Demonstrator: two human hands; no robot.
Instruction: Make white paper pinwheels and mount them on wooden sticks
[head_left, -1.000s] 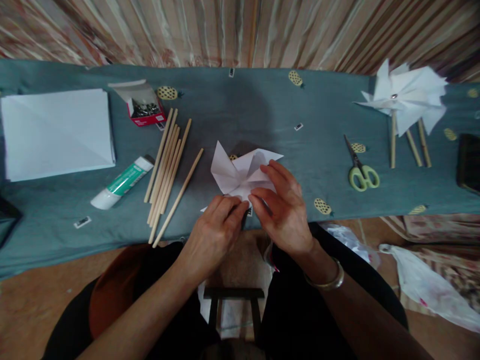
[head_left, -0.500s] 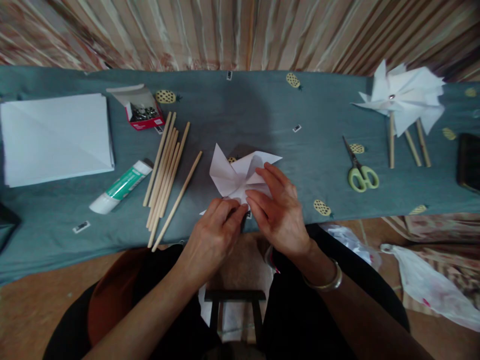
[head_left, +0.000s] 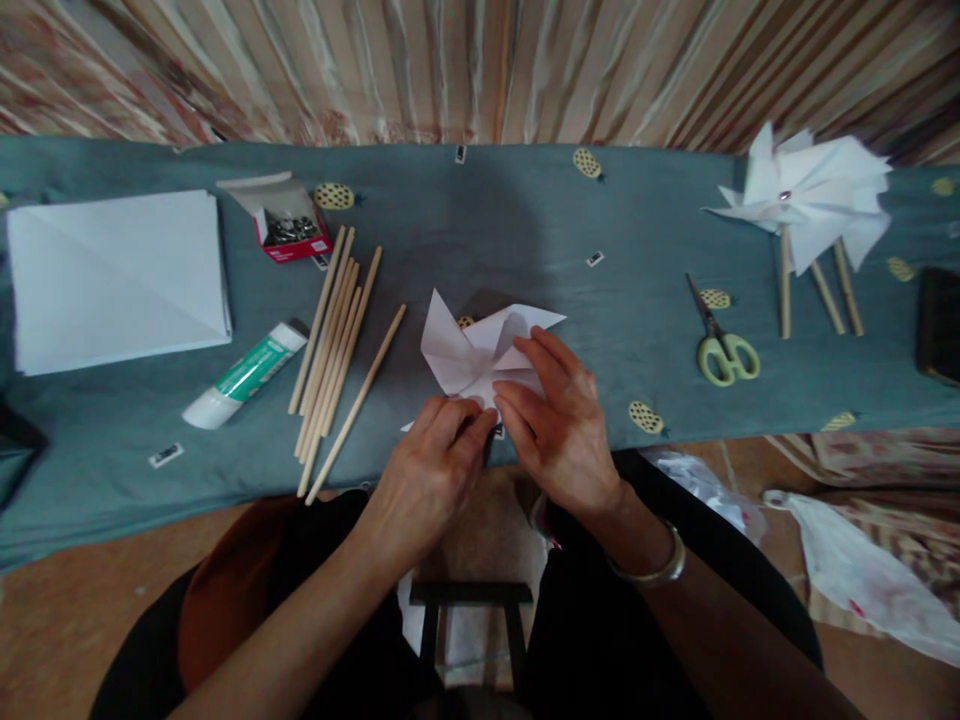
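Note:
A white paper pinwheel (head_left: 450, 355) with folded blades lies near the front edge of the cloth-covered table. My left hand (head_left: 439, 450) is closed on its near edge, thumb and fingers pinching the paper. From the right, my right hand (head_left: 562, 425) grips the paper between thumb and fingers, its fingertips on a right-hand blade. My fingers partly cover the pinwheel's near side. Left of it lie several wooden sticks (head_left: 330, 350), one apart from the bunch.
At left are a stack of white paper (head_left: 120, 280), a glue stick (head_left: 247, 375) and an open red box of metal pins (head_left: 292, 235). Scissors (head_left: 724, 340) lie to the right, beyond them pinwheels on sticks (head_left: 817, 195) and a dark object (head_left: 937, 325). A curtain (head_left: 480, 70) hangs behind.
Both hands keep their hold on the paper pinwheel, almost still. The whole view has shifted very slightly.

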